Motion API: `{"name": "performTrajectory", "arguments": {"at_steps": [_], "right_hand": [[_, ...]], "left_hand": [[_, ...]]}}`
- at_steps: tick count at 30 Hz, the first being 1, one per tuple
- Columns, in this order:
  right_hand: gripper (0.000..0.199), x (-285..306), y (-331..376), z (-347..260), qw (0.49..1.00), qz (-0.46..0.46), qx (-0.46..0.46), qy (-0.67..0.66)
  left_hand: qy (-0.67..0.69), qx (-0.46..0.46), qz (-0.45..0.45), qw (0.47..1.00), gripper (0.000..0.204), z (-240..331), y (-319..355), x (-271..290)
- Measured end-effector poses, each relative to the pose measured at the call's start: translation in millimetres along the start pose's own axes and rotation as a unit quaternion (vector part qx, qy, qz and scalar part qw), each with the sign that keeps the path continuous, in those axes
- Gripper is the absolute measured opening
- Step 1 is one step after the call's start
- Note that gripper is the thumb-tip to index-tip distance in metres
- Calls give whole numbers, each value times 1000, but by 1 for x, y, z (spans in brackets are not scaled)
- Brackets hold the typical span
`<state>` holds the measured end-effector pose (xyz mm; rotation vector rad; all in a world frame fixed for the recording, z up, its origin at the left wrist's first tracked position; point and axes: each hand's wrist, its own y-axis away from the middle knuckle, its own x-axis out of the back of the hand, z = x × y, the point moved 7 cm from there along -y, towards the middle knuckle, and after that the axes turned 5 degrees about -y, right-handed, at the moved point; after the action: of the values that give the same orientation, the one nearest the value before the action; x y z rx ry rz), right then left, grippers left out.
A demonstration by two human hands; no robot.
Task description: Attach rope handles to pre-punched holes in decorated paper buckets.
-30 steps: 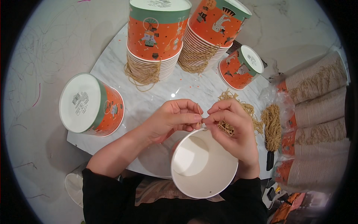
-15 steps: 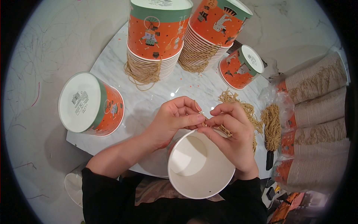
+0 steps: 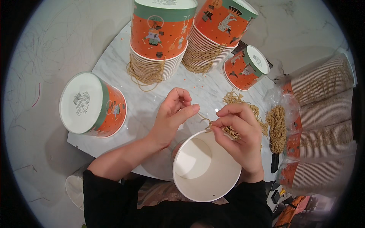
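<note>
An open paper bucket (image 3: 207,180), white inside, tilts in front of me with its mouth toward me. A thin tan cord (image 3: 204,118) runs in a small loop at its far rim. My right hand (image 3: 241,136) pinches the cord between thumb and fingers, right at that rim. Slightly apart from the rim, my left hand (image 3: 173,117) has its fingers curled, and the cord's other end reaches its thumb tip. The grip there is partly hidden. Behind my right hand lies a loose heap of tan cords (image 3: 254,114).
Two tall stacks of orange paper buckets (image 3: 157,38) (image 3: 224,26), hung with cords, stand at the back. Single upturned buckets sit at left (image 3: 81,104) and back right (image 3: 247,68). A tied cord bundle (image 3: 276,129) and bagged bucket stacks (image 3: 323,110) are at the right.
My left hand has drawn back leftward from the rim, away from my right hand, and the cord now spans the gap. The bucket has shifted slightly right.
</note>
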<state>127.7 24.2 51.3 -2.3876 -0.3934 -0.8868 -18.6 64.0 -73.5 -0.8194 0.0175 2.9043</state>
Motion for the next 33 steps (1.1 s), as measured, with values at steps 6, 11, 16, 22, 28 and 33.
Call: {"name": "performTrajectory", "arguments": {"at_steps": [6,11,16,22,28,33], "right_hand": [[20,1,-2,-5,999,-8,30,19],[20,1,-1,-7,999,6,46,24],[21,1,0,-8,997,3,62,41],[23,0,2,-13,994,-27,98,47],[21,-10,1,-13,992,-55,99,61],[19,-10,-2,-13,987,-68,108,99]], "left_hand": [[-12,77,-213,974,24,6,7,-28],[-52,32,-222,973,16,3,8,-28],[-29,66,-239,968,14,5,7,-25],[30,135,-260,956,11,-2,9,-27],[40,162,-230,959,7,-15,8,-20],[27,120,-209,970,6,-19,4,-22]]}}
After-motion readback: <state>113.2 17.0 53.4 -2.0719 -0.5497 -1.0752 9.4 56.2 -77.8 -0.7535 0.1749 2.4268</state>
